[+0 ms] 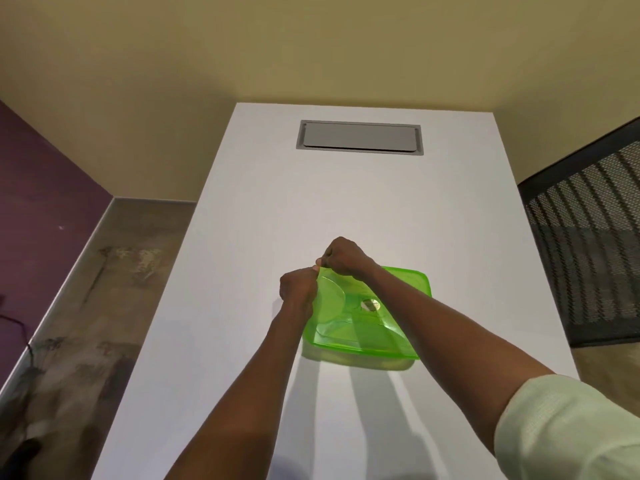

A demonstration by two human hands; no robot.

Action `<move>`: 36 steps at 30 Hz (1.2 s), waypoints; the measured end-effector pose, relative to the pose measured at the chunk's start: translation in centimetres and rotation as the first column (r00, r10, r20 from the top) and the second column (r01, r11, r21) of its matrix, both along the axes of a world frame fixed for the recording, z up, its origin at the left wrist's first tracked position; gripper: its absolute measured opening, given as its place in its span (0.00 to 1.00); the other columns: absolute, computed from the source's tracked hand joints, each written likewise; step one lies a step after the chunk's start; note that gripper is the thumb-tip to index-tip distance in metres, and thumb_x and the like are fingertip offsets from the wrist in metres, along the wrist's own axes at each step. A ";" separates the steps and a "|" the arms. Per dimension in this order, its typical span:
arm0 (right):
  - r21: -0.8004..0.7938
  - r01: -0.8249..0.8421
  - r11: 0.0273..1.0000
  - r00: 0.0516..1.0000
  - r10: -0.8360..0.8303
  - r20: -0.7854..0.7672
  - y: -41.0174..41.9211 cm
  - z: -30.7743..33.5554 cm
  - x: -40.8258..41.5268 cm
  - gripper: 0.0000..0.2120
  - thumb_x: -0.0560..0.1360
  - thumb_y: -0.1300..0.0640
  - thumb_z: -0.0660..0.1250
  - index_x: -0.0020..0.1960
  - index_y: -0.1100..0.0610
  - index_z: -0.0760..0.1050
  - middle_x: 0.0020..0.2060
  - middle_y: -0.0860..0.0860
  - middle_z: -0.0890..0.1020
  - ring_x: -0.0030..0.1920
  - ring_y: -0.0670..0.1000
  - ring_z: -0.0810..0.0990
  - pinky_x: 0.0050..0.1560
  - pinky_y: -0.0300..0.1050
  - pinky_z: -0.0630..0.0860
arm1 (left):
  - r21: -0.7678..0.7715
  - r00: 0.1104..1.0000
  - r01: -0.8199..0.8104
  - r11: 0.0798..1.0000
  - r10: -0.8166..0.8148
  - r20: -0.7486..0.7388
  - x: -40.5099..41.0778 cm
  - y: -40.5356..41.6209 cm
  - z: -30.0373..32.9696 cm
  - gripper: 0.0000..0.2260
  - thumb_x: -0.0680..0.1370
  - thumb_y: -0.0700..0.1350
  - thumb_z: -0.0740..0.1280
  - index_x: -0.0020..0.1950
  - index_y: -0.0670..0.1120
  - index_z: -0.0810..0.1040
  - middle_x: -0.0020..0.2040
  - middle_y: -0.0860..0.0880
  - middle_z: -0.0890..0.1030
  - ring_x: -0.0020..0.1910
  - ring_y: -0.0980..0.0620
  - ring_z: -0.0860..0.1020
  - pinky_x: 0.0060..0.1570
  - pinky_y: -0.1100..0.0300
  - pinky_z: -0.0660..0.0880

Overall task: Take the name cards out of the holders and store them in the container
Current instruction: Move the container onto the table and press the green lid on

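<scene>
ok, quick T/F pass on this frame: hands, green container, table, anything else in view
1. Both hands pinch the far-left corner of the green container's lid. True: left hand and right hand meet there.
2. The container sits on a white table. True.
3. Name cards lie on the table beside the container. False: no cards or holders show in the frame.
4. The lid is opaque red. False: it is translucent green.
5. A grey rectangular hatch is set in the table's far end. True.
6. The right hand rests flat on the table. False: its fingers are curled at the lid corner.
</scene>
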State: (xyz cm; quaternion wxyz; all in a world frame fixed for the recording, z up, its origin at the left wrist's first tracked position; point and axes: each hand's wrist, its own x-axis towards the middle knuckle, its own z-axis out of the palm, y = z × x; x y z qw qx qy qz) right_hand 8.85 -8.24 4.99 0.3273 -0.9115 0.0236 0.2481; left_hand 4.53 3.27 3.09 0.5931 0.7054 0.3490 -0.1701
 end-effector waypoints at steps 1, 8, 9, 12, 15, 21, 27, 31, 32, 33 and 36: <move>-0.012 0.007 1.000 1.000 -0.007 -0.024 0.2 0.0 0.2 0.17 0.75 0.55 0.69 0.48 0.72 0.79 0.48 0.63 0.83 0.48 0.59 0.80 0.44 0.47 0.72 | -0.058 0.999 -0.034 0.998 0.033 -0.026 0.0 0.2 -0.2 0.10 0.70 0.45 0.75 0.34 0.41 0.79 0.39 0.42 0.81 0.39 0.44 0.79 0.49 0.46 0.80; -0.134 0.060 0.989 0.993 -0.073 -0.095 0.9 -0.5 1.3 0.21 0.72 0.56 0.70 0.28 0.59 0.63 0.27 0.52 0.68 0.38 0.53 0.69 0.26 0.41 0.60 | -0.224 0.988 -0.151 0.963 0.144 -0.048 -0.1 0.9 -0.9 0.10 0.67 0.38 0.76 0.47 0.36 0.84 0.49 0.37 0.84 0.50 0.39 0.83 0.54 0.42 0.79; -0.163 0.052 0.985 0.993 -0.068 -0.096 1.2 -0.5 1.4 0.21 0.73 0.56 0.70 0.28 0.59 0.63 0.26 0.52 0.68 0.38 0.54 0.70 0.25 0.41 0.60 | -0.175 0.988 -0.153 0.973 0.147 -0.048 0.0 0.8 -0.9 0.09 0.68 0.39 0.76 0.45 0.37 0.84 0.47 0.38 0.84 0.48 0.40 0.83 0.53 0.43 0.80; -0.214 0.044 0.976 0.994 -0.065 -0.090 1.7 -0.8 1.8 0.19 0.73 0.58 0.68 0.28 0.59 0.64 0.26 0.52 0.70 0.38 0.54 0.73 0.25 0.41 0.62 | -0.079 0.989 -0.141 0.987 0.138 -0.049 0.3 0.4 -0.8 0.07 0.68 0.41 0.76 0.42 0.39 0.82 0.47 0.38 0.84 0.47 0.41 0.84 0.52 0.42 0.80; -0.194 0.091 0.977 0.990 -0.110 -0.089 2.0 -1.2 1.6 0.17 0.73 0.59 0.68 0.30 0.59 0.65 0.32 0.54 0.73 0.40 0.55 0.73 0.37 0.42 0.69 | -0.055 0.992 -0.123 0.991 0.121 -0.039 0.7 0.4 -0.9 0.12 0.69 0.42 0.76 0.46 0.35 0.82 0.47 0.37 0.84 0.47 0.41 0.83 0.53 0.43 0.80; -0.025 0.171 0.985 0.985 -0.171 -0.024 1.1 -0.9 0.0 0.13 0.71 0.57 0.71 0.45 0.68 0.78 0.44 0.60 0.81 0.47 0.58 0.79 0.48 0.48 0.76 | -0.016 0.999 -0.042 0.999 0.042 -0.005 0.0 0.7 -0.1 0.09 0.70 0.44 0.76 0.45 0.39 0.84 0.45 0.41 0.85 0.45 0.45 0.83 0.52 0.49 0.81; -0.096 0.144 0.985 0.920 -0.098 0.379 0.0 -1.8 -5.2 0.20 0.77 0.53 0.66 0.65 0.62 0.73 0.61 0.60 0.77 0.63 0.61 0.72 0.64 0.53 0.68 | 0.321 0.959 0.154 0.934 -0.220 0.178 -2.9 1.3 -0.1 0.08 0.76 0.46 0.69 0.39 0.44 0.80 0.38 0.40 0.78 0.40 0.40 0.74 0.47 0.54 0.73; -0.225 0.196 0.955 0.833 -0.041 0.552 -1.5 -4.0 -10.3 0.23 0.78 0.53 0.64 0.68 0.64 0.69 0.67 0.62 0.72 0.69 0.62 0.69 0.70 0.56 0.65 | 0.555 0.816 0.217 0.803 -0.461 0.349 -6.2 -0.3 0.2 0.15 0.81 0.42 0.60 0.67 0.40 0.73 0.66 0.43 0.75 0.67 0.44 0.71 0.68 0.55 0.66; -0.245 0.223 0.944 0.833 -0.054 0.550 -1.9 -4.4 -11.2 0.24 0.79 0.53 0.63 0.70 0.64 0.67 0.70 0.62 0.70 0.72 0.61 0.66 0.72 0.57 0.63 | 0.607 0.745 0.255 0.752 -0.553 0.372 -6.6 -0.8 0.1 0.17 0.82 0.42 0.59 0.69 0.40 0.71 0.69 0.43 0.73 0.70 0.45 0.68 0.71 0.55 0.63; -0.261 0.250 0.932 0.836 -0.072 0.544 -2.4 -4.6 -11.9 0.25 0.79 0.51 0.61 0.71 0.63 0.66 0.72 0.62 0.67 0.73 0.60 0.63 0.73 0.57 0.60 | 0.671 0.665 0.291 0.682 -0.649 0.371 -6.8 -1.2 -0.1 0.18 0.82 0.42 0.58 0.71 0.40 0.69 0.72 0.43 0.70 0.73 0.45 0.65 0.73 0.54 0.60; -0.305 0.332 0.893 0.829 -0.122 0.545 -3.5 -4.7 -13.2 0.27 0.81 0.47 0.57 0.75 0.61 0.60 0.75 0.61 0.60 0.76 0.59 0.57 0.75 0.57 0.55 | 0.826 0.432 0.367 0.428 -0.865 0.256 -6.3 -2.4 -0.6 0.21 0.83 0.43 0.56 0.75 0.40 0.62 0.77 0.42 0.61 0.77 0.44 0.55 0.76 0.49 0.53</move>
